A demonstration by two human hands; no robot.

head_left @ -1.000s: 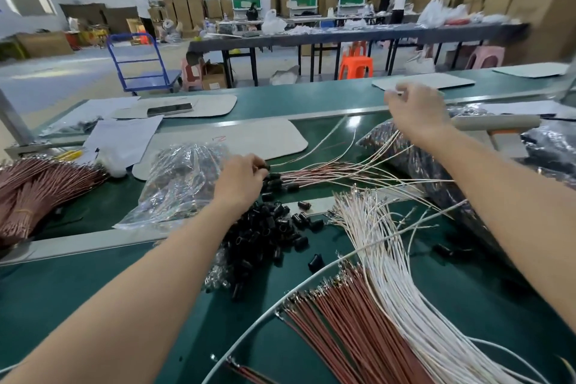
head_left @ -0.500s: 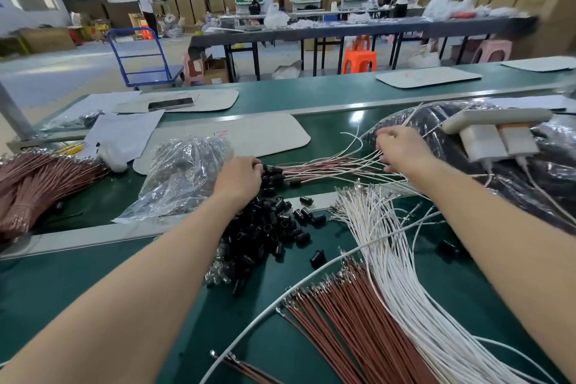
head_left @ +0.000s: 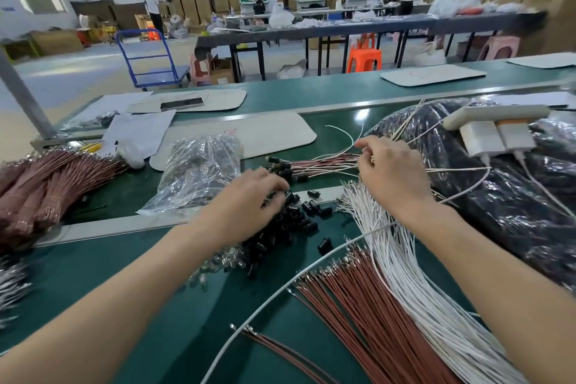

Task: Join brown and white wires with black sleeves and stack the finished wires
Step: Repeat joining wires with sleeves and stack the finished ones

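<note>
Since a second ago the right hand point(head_left: 389, 174) has come back from one o'clock onto the finished wires point(head_left: 324, 164) at centre, fingers curled round their ends. Meanwhile the left hand point(head_left: 249, 196) has slid down into the black sleeves point(head_left: 299, 215), fingers bent, blurred; grip unclear. Loose brown wires point(head_left: 367, 321) and white wires point(head_left: 414, 290) lie at five o'clock.

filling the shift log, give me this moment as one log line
left hand: fingers in black sleeves pile, grip unclear | right hand: fingers curled on finished wires | brown wires, white wires: loose, near edge
</note>
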